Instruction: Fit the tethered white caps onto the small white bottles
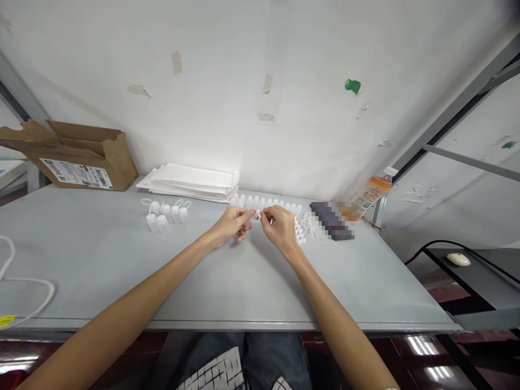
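My left hand (231, 225) and my right hand (281, 229) meet over the grey table (101, 260), their fingertips pinching a small white plastic piece (257, 215) between them. Its exact shape is too small to tell. Just behind my hands stands a long row of small translucent white plastic bottles (264, 203), partly hidden by my fingers. Beside my right hand lies a heap of white caps with loop tethers (303, 227). Further left stand several small white bottles with looped tethers (164, 215).
Behind the bottles lies a stack of white paper bags (190, 182). A cardboard box (77, 157) sits open at the back left, and a white cable (24, 287) lies at the left. At the right are an orange drink bottle (368, 196) and a dark blurred object (331, 220).
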### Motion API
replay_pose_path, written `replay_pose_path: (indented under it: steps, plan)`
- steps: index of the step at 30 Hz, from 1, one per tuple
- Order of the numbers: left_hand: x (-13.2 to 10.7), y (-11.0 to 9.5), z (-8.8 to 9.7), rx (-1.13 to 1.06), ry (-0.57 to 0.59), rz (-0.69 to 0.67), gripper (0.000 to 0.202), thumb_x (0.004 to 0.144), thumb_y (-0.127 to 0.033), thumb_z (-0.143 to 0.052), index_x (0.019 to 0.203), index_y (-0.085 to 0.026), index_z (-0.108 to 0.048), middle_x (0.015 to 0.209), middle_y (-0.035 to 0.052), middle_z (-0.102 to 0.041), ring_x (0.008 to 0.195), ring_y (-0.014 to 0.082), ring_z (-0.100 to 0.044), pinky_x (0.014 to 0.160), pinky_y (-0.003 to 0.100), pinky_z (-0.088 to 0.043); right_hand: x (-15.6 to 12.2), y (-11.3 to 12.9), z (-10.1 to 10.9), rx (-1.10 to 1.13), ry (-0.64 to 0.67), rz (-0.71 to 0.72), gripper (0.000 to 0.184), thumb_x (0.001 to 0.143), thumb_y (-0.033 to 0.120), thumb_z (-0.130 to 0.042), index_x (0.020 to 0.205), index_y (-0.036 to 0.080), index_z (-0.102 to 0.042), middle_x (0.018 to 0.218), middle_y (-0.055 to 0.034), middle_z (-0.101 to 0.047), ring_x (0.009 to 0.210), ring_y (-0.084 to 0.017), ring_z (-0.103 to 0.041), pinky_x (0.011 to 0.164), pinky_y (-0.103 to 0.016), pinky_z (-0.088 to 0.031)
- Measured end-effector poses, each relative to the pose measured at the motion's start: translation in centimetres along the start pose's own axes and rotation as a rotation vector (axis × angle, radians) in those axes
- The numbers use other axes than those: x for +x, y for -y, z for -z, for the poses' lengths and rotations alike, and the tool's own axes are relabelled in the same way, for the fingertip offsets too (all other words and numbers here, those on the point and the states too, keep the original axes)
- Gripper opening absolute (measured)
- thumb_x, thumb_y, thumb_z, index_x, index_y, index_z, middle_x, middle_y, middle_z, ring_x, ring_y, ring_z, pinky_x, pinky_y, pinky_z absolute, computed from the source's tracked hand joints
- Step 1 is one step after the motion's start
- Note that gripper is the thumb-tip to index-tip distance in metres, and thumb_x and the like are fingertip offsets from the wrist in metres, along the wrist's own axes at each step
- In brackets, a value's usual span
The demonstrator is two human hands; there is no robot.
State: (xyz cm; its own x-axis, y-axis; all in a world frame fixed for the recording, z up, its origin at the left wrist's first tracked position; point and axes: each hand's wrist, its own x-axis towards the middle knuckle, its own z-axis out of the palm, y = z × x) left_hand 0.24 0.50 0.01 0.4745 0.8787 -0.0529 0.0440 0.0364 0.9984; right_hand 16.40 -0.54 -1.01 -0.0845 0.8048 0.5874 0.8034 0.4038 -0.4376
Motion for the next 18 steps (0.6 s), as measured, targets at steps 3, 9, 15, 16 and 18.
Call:
replay_pose_path:
  steps: [3,9,15,16,18]
  plan:
    - [0.3,0.0,-0.3,-0.012,0.005,0.000,0.041,0.083,-0.054,-0.058,0.079,-0.014,-0.056,0.054,-0.0064,-0.042,0.032,0.0045,-0.041,0.038,0.019,-0.028,-0.1,0.0,-0.1,-0.051,-0.032,0.003,0.024,0.084,0.017,-0.045,0.068,0.017,-0.063,0.065,-0.0033,-0.058,0.061,-0.013,-0.050,0.059,-0.025,-0.037]
    - [0.2,-0.2,-0.4,-0.019,-0.003,0.010,0.042,0.081,-0.056,-0.060,0.079,-0.014,-0.057,0.054,-0.0067,-0.041,0.033,0.0045,-0.040,0.037,0.019,-0.028,0.0,0.2,-0.6,-0.105,-0.035,-0.021,0.025,0.085,0.016,-0.043,0.070,0.017,-0.063,0.069,-0.0051,-0.061,0.065,-0.015,-0.053,0.062,-0.025,-0.038]
    - [-0.5,0.2,0.5,0.071,0.035,0.035,0.042,0.080,-0.055,-0.062,0.078,-0.013,-0.059,0.053,-0.0059,-0.042,0.035,0.0071,-0.045,0.039,0.021,-0.033,1.4,-4.4,3.3,-0.147,-0.232,-0.299,0.024,0.080,0.020,-0.047,0.075,0.015,-0.070,0.073,-0.0076,-0.069,0.069,-0.018,-0.061,0.073,-0.028,-0.044]
    - [-0.5,0.2,0.7,0.083,0.026,0.022,0.041,0.081,-0.054,-0.061,0.078,-0.014,-0.059,0.053,-0.0054,-0.044,0.036,0.0074,-0.046,0.040,0.021,-0.035,1.6,-5.7,4.4,-0.127,-0.265,-0.359,0.024,0.080,0.023,-0.050,0.077,0.014,-0.072,0.073,-0.0078,-0.070,0.069,-0.019,-0.062,0.073,-0.028,-0.045]
    - [-0.5,0.2,1.1,0.097,0.005,0.000,0.039,0.082,-0.054,-0.061,0.079,-0.014,-0.059,0.055,-0.0050,-0.045,0.038,0.0075,-0.048,0.041,0.021,-0.036,1.8,-8.2,6.4,-0.060,-0.301,-0.444,0.027,0.078,0.032,-0.055,0.081,0.014,-0.075,0.075,-0.0082,-0.072,0.070,-0.020,-0.064,0.071,-0.028,-0.046]
